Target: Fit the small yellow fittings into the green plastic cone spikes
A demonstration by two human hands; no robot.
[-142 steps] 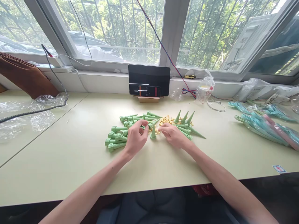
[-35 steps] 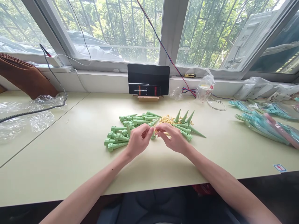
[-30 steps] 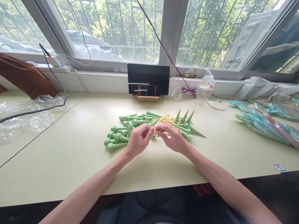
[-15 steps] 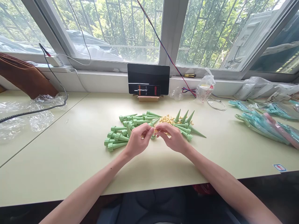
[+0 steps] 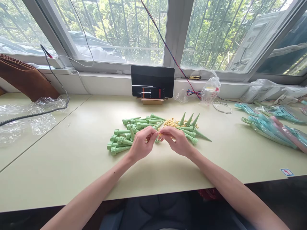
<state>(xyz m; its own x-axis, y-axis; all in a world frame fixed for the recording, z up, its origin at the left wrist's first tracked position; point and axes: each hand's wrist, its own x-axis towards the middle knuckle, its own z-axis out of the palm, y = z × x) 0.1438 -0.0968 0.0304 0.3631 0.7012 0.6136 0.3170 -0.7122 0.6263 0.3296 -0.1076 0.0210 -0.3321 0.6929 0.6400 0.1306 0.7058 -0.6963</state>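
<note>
My left hand (image 5: 142, 142) and my right hand (image 5: 177, 140) meet over the table, thumbs and fingertips pinched together. A small yellow piece (image 5: 160, 134) shows between their fingertips, both hands closed on it. Just behind and below the fingers a green plastic spike (image 5: 157, 140) stands, partly hidden by them. Left of my hands lies a pile of green plastic spikes (image 5: 123, 140) with ribbed caps. A heap of small yellow pieces (image 5: 171, 122) lies beyond my right hand. Several more spikes (image 5: 190, 129) are beside it, three of them standing point up.
A dark tablet (image 5: 153, 76) and a phone (image 5: 153, 93) lean at the back on a cardboard stand (image 5: 152, 101). To the right lie bagged teal and pink plastic items (image 5: 271, 127). Clear plastic wrap (image 5: 43, 118) and a black cable (image 5: 35, 114) are at the left.
Both hands stay almost in place; only the fingertips shift slightly around the yellow piece. The spikes and the yellow heap look unmoved.
</note>
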